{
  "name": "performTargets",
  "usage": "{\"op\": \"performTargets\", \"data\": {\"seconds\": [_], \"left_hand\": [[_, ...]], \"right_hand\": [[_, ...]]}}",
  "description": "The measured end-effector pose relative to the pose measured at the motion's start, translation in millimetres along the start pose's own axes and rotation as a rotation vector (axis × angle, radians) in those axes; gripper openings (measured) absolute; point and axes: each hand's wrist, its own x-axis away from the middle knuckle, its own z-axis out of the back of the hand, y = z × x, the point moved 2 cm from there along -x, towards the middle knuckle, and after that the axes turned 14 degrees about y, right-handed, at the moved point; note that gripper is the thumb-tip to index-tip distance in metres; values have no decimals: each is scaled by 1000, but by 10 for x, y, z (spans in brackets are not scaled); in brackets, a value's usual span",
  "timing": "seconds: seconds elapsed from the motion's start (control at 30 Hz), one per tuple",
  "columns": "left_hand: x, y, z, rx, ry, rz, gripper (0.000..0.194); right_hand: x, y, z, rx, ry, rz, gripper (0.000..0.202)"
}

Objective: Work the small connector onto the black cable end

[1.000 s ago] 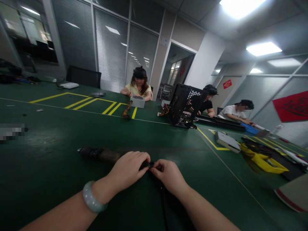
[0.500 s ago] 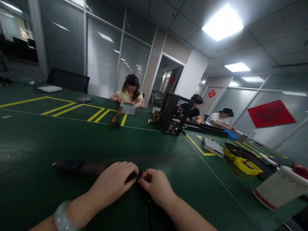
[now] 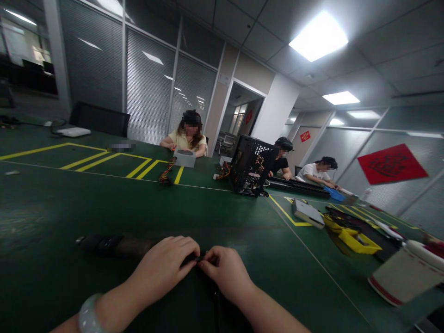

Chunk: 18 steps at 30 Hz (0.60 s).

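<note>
My left hand [image 3: 169, 261] and my right hand [image 3: 227, 270] meet low in the middle of the head view, just above the green table [image 3: 138, 208]. Both are closed, thumbs and fingertips pinched on a small dark piece [image 3: 199, 259] between them. My fingers cover most of it, so its kind cannot be made out. Lying on the table to the left is a dark cylindrical tool [image 3: 118, 245] with a narrow metal tip, like an electric screwdriver. My left hand hides its right end. Below my right hand runs a thin dark strip or cable [image 3: 217, 300].
Across the table stand a black computer case [image 3: 255, 166] and a grey power supply [image 3: 184, 158] with cables. To the right are a silver box-shaped unit [image 3: 308, 213], a yellow tray [image 3: 360, 241] and a white container [image 3: 404, 273]. Several people sit at the far side.
The head view has shifted very slightly. My two hands keep their pinch in almost the same spot, with only a tiny movement of the fingers.
</note>
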Motion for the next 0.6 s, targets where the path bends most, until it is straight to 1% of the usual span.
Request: {"op": "performTargets", "data": {"seconds": [0.13,0.27,0.6], "left_hand": [[0,-7,1,-1,4,25,12],[-2,3,19,6,-7,14,9],[-21,32,44,11,-7,11,9]], "right_hand": [[-4,8,3,2,-2,-1,10],[-2,2,9,3,-3,-3,10],[-13,7,-15,-15,1,-3,10]]}}
